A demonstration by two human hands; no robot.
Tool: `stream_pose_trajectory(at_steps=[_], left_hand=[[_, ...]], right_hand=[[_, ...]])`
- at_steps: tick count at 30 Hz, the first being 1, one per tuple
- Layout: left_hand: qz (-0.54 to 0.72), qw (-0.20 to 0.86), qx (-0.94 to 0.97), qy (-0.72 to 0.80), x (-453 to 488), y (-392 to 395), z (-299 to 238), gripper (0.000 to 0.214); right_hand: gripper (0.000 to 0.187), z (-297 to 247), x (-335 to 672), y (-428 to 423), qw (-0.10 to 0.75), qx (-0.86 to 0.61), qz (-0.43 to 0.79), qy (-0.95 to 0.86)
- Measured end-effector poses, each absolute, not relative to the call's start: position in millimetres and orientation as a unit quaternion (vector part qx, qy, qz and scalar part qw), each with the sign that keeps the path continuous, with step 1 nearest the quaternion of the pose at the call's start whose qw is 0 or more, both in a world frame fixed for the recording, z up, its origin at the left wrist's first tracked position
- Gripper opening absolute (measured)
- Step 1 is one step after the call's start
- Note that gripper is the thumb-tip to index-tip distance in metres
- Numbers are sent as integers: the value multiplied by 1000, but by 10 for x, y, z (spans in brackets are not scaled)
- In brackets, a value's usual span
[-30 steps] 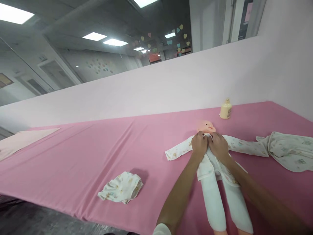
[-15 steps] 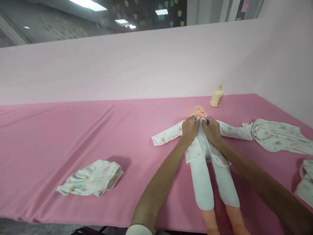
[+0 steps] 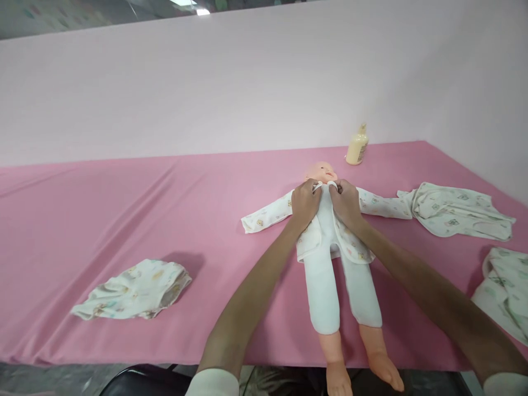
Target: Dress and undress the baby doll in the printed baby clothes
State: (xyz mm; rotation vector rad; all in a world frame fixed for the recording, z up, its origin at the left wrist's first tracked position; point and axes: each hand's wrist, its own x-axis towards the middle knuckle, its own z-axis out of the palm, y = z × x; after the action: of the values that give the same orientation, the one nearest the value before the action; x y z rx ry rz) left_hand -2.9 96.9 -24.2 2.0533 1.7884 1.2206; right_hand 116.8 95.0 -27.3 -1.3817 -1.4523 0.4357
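A baby doll (image 3: 322, 171) lies on its back on the pink table (image 3: 165, 203), head toward the wall, bare feet past the near edge. It wears a white printed jacket (image 3: 268, 211) with sleeves spread sideways, over a white body. My left hand (image 3: 304, 202) and my right hand (image 3: 345, 202) meet at the doll's neck, each closed on one front edge of the jacket's collar.
A cream lotion bottle (image 3: 357, 146) stands by the pink wall behind the doll. Crumpled printed garments lie at the near left (image 3: 132, 282), at the right (image 3: 454, 210) and at the right edge (image 3: 504, 286). A dark chair (image 3: 140, 380) shows below the table's front edge.
My view has tilted down and shifted, so the doll sits lower and more central, with its feet showing. Both hands stay closed on the collar at the doll's neck.
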Motion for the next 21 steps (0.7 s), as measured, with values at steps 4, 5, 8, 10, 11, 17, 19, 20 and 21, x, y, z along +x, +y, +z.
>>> stream_pose_trajectory(at_steps=[4,5,8,10,11,17,19,20,21], left_hand=[[415,100,686,590,-30,975,-238,16],[418,102,686,587,-31,977,-238,17],[422,103,687,582,-32,981,-240,19],[418,100,689,584,-32,981,-237,20],[415,97,689,586,-31,980,-235,20],[405,90,693,590,-31,970,-227,20],[405,90,693,590,-30,967,-227,19],[403,88,693,591,-28,965,-226,19],[401,85,694,592,-27,963,-224,19]], right_hand=[[20,-284,1164,961,516,-575,180,-609],[20,-288,1163,963,515,-576,179,-610],[20,-296,1161,967,512,-577,170,-613],[21,-295,1159,967,509,-580,164,-615],[21,-292,1158,966,507,-581,164,-615],[18,-261,1154,953,495,-589,173,-615],[18,-258,1151,950,496,-587,172,-616],[18,-259,1149,949,498,-585,171,-616],[18,-261,1146,948,500,-583,170,-617]])
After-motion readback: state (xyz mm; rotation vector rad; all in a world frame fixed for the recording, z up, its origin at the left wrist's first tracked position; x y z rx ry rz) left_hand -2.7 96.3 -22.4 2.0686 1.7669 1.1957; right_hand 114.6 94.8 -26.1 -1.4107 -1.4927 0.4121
